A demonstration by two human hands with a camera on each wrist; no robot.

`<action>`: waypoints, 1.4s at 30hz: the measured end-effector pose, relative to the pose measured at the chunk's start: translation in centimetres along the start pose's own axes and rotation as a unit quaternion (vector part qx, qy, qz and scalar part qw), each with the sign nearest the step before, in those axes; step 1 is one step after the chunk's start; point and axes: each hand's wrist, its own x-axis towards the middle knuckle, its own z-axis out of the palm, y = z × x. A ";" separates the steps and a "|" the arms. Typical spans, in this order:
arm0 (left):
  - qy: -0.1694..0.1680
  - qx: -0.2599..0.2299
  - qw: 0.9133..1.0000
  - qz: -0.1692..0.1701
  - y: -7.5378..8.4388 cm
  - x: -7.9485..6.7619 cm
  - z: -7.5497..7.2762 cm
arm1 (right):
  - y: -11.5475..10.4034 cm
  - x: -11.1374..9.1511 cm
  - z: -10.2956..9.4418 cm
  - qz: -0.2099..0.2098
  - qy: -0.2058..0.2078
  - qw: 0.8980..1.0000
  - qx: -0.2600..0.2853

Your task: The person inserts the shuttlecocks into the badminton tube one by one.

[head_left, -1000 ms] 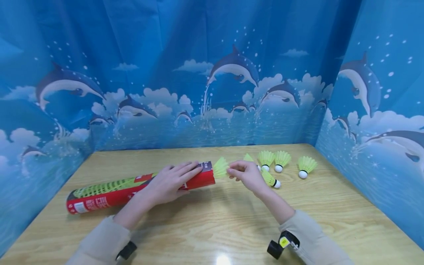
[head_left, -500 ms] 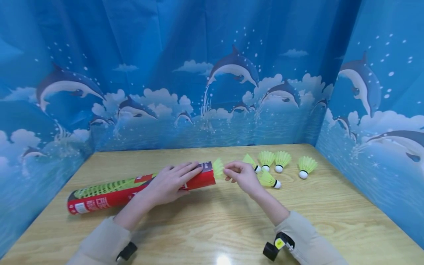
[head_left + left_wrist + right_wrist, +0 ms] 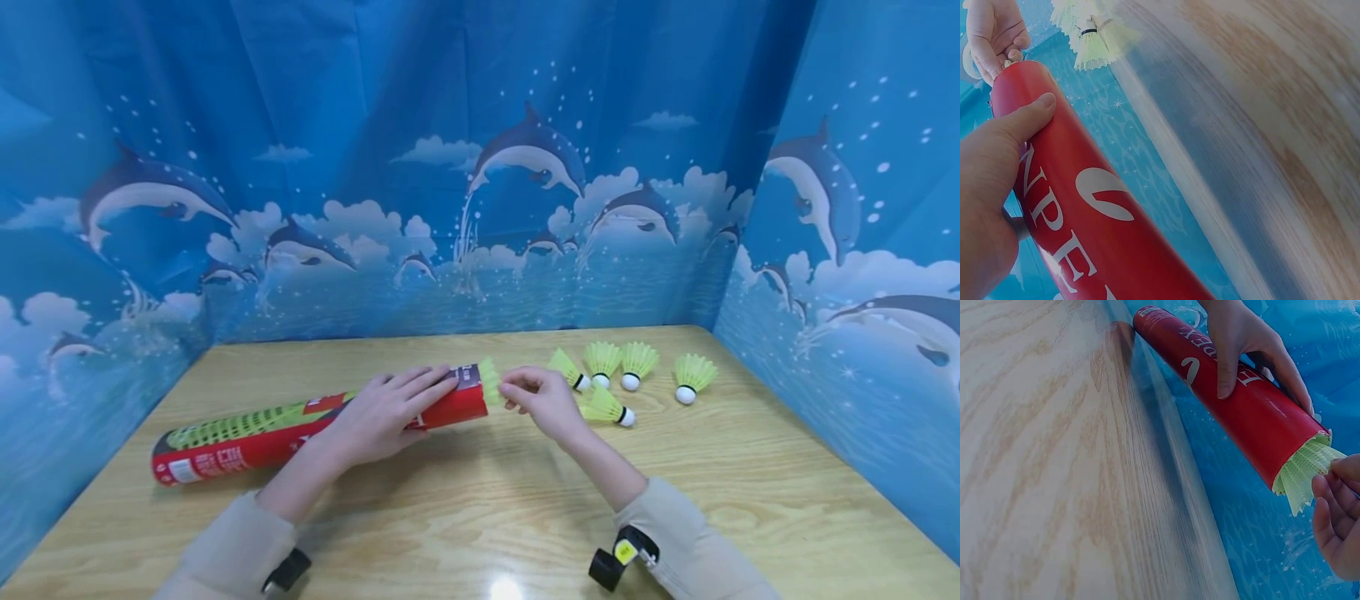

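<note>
A long red shuttlecock tube (image 3: 240, 450) lies slantwise on the table, its mouth facing right. My left hand (image 3: 384, 417) grips it near that mouth, with the thumb on the near side in the left wrist view and the fingers over the top. A yellow-green shuttlecock (image 3: 1302, 470) sits in the mouth with only the flared end of its skirt sticking out; its cork is hidden inside. Thumb and forefinger of my right hand (image 3: 551, 404) pinch the skirt's edge, as the right wrist view shows.
Several loose yellow shuttlecocks with white corks lie right of the tube; one shuttlecock (image 3: 606, 407) is just behind my right hand, another shuttlecock (image 3: 695, 377) farther right. A blue dolphin-print curtain (image 3: 450, 208) borders the wooden table (image 3: 480, 517) behind and to the right.
My right hand has moved left, and the shuttlecock has slid deeper into the tube, leaving less skirt outside. My left hand has kept its grip on the tube in the same place.
</note>
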 end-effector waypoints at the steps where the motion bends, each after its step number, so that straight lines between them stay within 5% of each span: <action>1: 0.001 -0.001 1.000 0.000 0.0 0.0 0.0 | 0.4 0.1 0.0 0.001 0.001 1.000 0.000; 11: 0.008 0.002 1.000 0.001 0.0 0.0 -0.1 | 0.5 0.2 0.6 -0.009 0.013 1.000 -0.007; 42: 0.018 0.006 1.000 0.005 0.0 -0.1 -0.1 | 0.2 0.4 1.5 -0.041 -0.044 0.997 -0.056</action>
